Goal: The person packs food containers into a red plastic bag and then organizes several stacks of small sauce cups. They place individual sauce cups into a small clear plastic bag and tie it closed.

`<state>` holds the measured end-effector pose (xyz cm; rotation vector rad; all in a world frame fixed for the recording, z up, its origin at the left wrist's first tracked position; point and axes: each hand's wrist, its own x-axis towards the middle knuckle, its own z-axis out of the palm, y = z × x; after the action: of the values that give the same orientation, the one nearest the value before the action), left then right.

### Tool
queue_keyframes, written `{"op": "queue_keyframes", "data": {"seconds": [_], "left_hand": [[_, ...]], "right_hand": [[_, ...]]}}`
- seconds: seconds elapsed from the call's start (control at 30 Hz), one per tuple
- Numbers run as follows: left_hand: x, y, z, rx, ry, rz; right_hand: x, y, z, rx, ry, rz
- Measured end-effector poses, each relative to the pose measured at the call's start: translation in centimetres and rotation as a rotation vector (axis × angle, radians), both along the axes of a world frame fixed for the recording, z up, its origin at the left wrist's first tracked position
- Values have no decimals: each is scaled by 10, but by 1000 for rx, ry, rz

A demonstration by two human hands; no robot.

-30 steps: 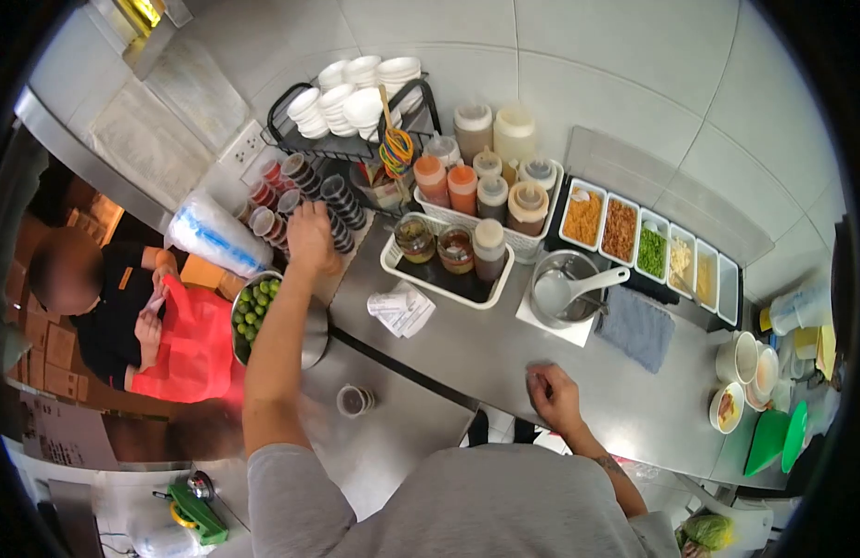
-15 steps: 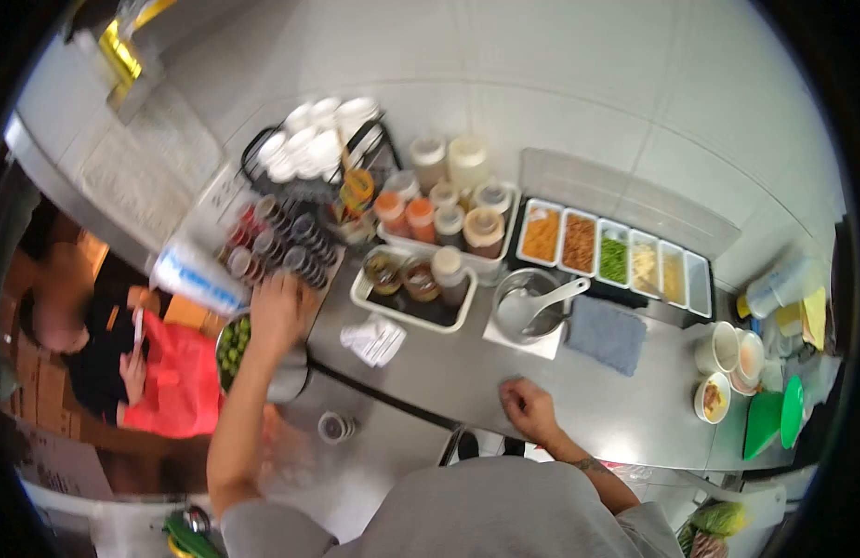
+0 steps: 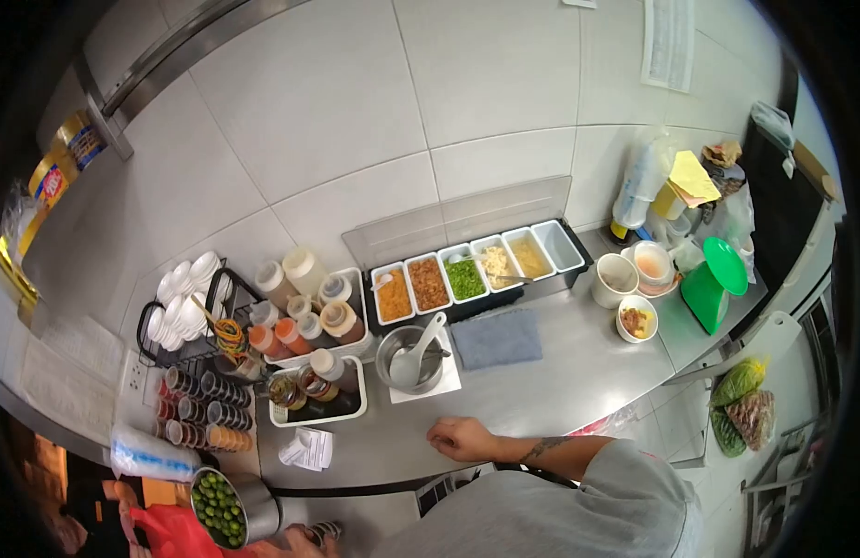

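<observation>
At the bottom edge of the head view, my left hand (image 3: 302, 543) is partly cut off. Its fingers close around small lidded sauce cups (image 3: 325, 530) low over the lower counter. Beside it stands a metal pot of green limes (image 3: 218, 510). My right hand (image 3: 460, 438) rests near the counter's front edge with its fingers curled in and nothing in them. Beyond that hand are a grey-blue cloth (image 3: 496, 338) and a metal bowl (image 3: 389, 352) with a white ladle (image 3: 408, 366). Crumpled white paper slips (image 3: 307, 448) lie to its left.
Stacked sauce cups (image 3: 206, 406), a tray of bottles (image 3: 360, 344) and a white tray of jars (image 3: 357, 409) stand left. A topping rack (image 3: 490, 302) lines the wall. Bowls (image 3: 616, 279) and a green scale (image 3: 714, 286) are right. Another person in black holds a red bag (image 3: 174, 532).
The view has swung right. My left hand has left the stacked sauce cups and come back to the cups low on the lower counter. My right hand stays near the counter edge, still curled.
</observation>
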<state>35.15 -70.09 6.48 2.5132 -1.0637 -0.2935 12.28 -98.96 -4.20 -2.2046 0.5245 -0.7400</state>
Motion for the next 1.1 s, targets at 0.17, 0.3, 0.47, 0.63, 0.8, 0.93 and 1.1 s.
{"op": "queue_keyframes", "data": {"seconds": [0.17, 0.3, 0.47, 0.63, 0.8, 0.93, 1.1], "left_hand": [[-1, 11, -11, 69, -200, -76], [-1, 8, -12, 38, -186, -32], [24, 12, -34, -31, -107, -108], [42, 11, -28, 147, -87, -158], [39, -37, 57, 297, -359, -176], [76, -51, 85, 61, -469, -154], [181, -64, 166, -287, -539, -46]], "right_hand": [[-1, 4, -1, -41, 15, -7], [-1, 4, -2, -90, 17, -3], [-3, 4, 5, -17, 117, 26], [-5, 4, 22, 166, 141, 48], [-9, -9, 40, 207, 27, 19], [-11, -29, 54, -19, -169, -99], [-35, -33, 57, -54, -143, -232]]}}
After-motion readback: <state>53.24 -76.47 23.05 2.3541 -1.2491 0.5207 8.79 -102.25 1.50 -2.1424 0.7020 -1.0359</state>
